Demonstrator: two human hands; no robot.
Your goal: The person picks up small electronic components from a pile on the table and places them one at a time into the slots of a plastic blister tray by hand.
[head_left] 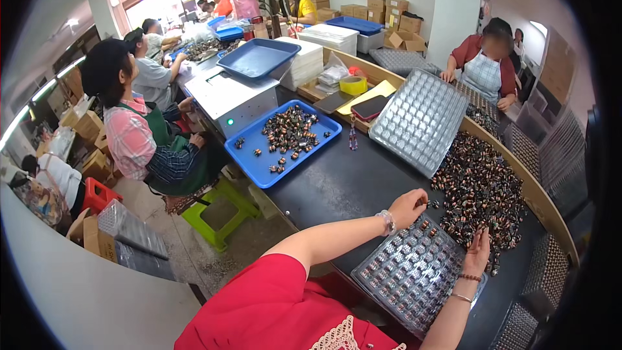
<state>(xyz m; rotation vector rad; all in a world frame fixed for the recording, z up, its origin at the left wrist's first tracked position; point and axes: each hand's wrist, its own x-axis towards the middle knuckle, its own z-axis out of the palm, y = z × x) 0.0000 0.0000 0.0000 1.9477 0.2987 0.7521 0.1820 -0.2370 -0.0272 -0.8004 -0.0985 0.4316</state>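
A clear plastic blister tray (370, 271) lies on the dark table in front of me, most of its pockets filled with small dark parts with copper-coloured bands, like wound coils. My left hand (407, 210) is over the tray's far edge, fingers pinched together; what they hold, if anything, is too small to tell. To the right, my right hand (476, 256) reaches past the tray's side to the near edge of a large heap of the same coils (483, 181). Its fingertips are closed among the coils, and I cannot make out what is between them.
An empty-looking clear tray (421, 116) leans beyond the heap. A blue tray (259, 178) holds loose coils at the left. A phone (369, 107) and yellow tape roll (354, 85) lie farther back. A wooden rim (541, 210) bounds the table; co-workers (486, 58) sit around.
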